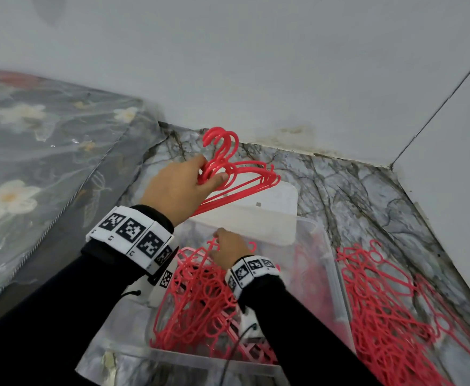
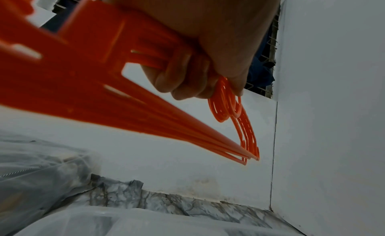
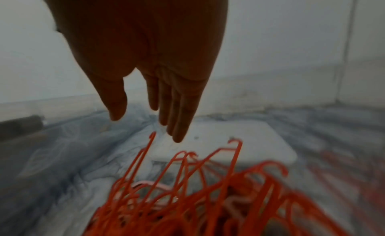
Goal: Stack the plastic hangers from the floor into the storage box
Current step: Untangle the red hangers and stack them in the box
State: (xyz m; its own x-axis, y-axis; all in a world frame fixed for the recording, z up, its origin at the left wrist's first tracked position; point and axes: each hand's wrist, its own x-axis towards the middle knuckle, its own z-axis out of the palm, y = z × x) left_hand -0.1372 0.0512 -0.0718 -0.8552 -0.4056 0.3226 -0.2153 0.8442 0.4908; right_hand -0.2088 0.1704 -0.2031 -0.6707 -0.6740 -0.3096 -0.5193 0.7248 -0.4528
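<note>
The left hand (image 1: 178, 188) holds a bunch of red hangers (image 1: 236, 174) raised above the far end of the clear storage box (image 1: 306, 246), grip curled round their necks. The right hand (image 1: 229, 250) hovers over the hangers piled in the box (image 1: 197, 299), grip spread, fingers straight. More hangers (image 1: 389, 307) lie on the floor (image 1: 367, 185) right of the box.

You're looking at a mattress (image 1: 33, 151) in clear zippered plastic with a flower print, lying along the left. A grey-veined marble floor (image 1: 367, 196) is running up to plain white walls (image 1: 256, 65), which are meeting in a corner (image 1: 391, 167) at right. Stains are showing at the wall base.
</note>
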